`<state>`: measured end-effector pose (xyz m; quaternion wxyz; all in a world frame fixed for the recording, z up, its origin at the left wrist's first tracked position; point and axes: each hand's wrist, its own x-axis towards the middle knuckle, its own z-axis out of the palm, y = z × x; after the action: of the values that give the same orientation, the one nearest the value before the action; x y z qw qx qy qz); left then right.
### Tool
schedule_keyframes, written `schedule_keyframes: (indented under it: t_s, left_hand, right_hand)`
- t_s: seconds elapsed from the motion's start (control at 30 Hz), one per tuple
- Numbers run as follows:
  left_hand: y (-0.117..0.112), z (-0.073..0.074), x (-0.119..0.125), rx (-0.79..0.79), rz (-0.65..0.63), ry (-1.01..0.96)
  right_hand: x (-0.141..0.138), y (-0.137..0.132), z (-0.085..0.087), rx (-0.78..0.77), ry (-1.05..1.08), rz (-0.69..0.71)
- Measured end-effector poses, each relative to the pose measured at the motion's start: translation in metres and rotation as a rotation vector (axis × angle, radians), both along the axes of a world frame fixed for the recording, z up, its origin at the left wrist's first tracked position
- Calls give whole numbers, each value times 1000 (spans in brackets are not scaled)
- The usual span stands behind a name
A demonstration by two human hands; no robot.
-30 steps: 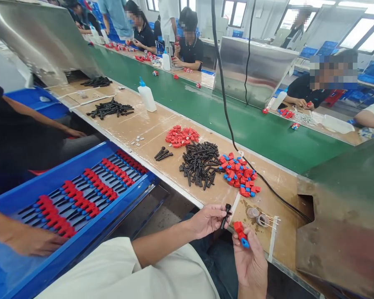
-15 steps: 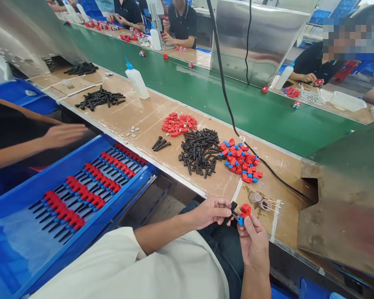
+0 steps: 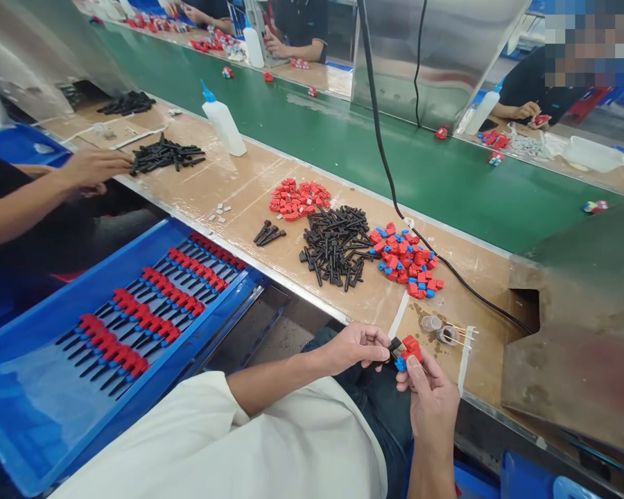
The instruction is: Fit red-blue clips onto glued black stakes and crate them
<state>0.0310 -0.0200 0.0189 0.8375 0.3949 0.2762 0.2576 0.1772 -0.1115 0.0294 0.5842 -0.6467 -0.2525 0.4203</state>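
Between the fingers of my left hand (image 3: 361, 346) is a black plastic peg (image 3: 394, 346), mostly hidden by the fingers. My right hand (image 3: 429, 388) pinches a red and blue plastic piece (image 3: 410, 348) by its side. The peg and the red and blue piece meet just above my lap; how far one sits in the other I cannot make out. On the bench beyond lie a pile of black pegs (image 3: 337, 242), a pile of red and blue pieces (image 3: 408, 260) and a pile of red pieces (image 3: 297, 199). Two small cups (image 3: 447, 335) with cotton swabs stand nearer my right hand.
A blue tray (image 3: 10, 333) at my left holds rows of joined red, blue and black parts. A co-worker's hand (image 3: 96, 166) reaches to another pile of black pegs (image 3: 167, 154). Behind a squeeze bottle (image 3: 223, 121) runs a green conveyor belt (image 3: 301, 125). A black cable (image 3: 379, 132) hangs across the bench.
The black peg and the red and blue piece have come closer together, now touching. The co-worker's hand at the left has moved from above the tray to the far black pegs.
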Motion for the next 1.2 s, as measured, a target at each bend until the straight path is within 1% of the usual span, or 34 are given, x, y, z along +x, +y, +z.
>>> schedule_keyframes:
  t_s: [0.13,0.27,0.37,0.53,0.7,0.87,1.03,1.13,1.2]
  left_hand:
    - [-1,-4,-1,45,-9,27]
    - [-1,-7,-3,115,-40,60]
    - [0,-6,-6,151,-53,71]
    - [4,1,-10,190,-113,58]
    - [4,7,-13,248,-111,43]
    - [5,6,-15,315,-121,29]
    - [3,2,-14,401,-109,17]
    - [1,2,-14,384,-116,7]
    - [3,5,-16,362,-127,20]
  right_hand:
    - [-4,-1,2,-5,-58,-14]
    - [-12,-4,8,-5,-201,-58]
    - [-17,-5,10,22,-268,-61]
    - [-20,-6,9,52,-271,-65]
    - [-26,-9,6,75,-293,-87]
    - [-29,-11,2,83,-329,-83]
    - [-36,-10,-3,101,-354,-129]
    - [-36,-9,-4,103,-339,-128]
    - [-30,-9,-1,95,-307,-76]
